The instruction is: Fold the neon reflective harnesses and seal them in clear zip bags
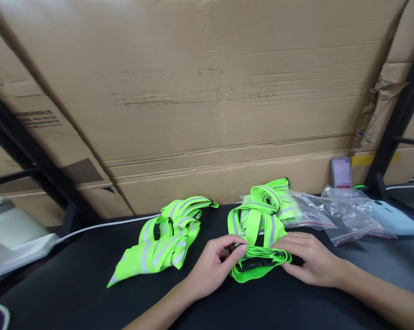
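A neon-green reflective strap [258, 256], folded in several layers with a black buckle in its front loops, lies on the dark table. My left hand [215, 261] pinches its left end between thumb and fingers. My right hand [308, 259] grips the right end of the same folded strap, fingers on top and thumb below. Right behind the folds, more green straps with silver stripes [268, 201] are heaped, partly against clear plastic. To the left, apart from both hands, lies a second bundle of green reflective straps [165, 238].
Clear zip bags [347, 215] lie at the right, beside a light-blue case-like object [395, 217]. A blurred card [341, 173] leans on the cardboard wall [207, 101]. A white power strip [21, 256] with a cable stands at the left. Black metal posts [48, 165] flank the table.
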A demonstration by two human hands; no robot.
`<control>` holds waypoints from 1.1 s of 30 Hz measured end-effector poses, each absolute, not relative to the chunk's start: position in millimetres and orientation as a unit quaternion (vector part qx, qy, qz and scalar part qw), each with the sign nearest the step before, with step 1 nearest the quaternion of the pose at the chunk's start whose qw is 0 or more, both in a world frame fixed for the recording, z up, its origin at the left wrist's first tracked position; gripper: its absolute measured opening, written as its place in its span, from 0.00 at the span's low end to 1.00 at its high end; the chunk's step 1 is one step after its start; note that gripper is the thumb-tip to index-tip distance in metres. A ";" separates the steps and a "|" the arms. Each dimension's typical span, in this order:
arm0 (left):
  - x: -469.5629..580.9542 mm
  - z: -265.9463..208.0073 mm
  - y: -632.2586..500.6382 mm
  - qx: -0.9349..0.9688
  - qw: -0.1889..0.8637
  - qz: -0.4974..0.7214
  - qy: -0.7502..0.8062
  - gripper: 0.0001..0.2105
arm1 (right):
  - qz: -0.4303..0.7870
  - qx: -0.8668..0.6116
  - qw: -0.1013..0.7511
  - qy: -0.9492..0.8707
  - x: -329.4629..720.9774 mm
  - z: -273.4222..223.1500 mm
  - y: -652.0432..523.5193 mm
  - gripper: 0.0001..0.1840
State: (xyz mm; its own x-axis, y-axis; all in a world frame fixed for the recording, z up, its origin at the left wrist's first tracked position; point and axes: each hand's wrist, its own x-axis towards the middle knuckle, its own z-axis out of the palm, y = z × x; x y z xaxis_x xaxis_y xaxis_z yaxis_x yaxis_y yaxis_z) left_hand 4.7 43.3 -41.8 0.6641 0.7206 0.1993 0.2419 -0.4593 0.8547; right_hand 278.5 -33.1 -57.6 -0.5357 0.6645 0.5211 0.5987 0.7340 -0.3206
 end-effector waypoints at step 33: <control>4.3 -38.2 10.5 0.891 0.194 0.323 0.252 0.10 | 0.161 -0.478 0.364 -0.783 273.1 -47.3 -58.7 0.13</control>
State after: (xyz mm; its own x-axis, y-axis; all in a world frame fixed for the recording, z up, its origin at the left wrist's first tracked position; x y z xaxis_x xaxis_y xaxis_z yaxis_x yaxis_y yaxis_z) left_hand 4.3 10.5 -38.2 0.6638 0.5753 0.4779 0.3241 -0.7971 0.5094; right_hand 273.1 -58.7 -47.3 -0.2784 0.8655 0.4164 0.6319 0.4916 -0.5993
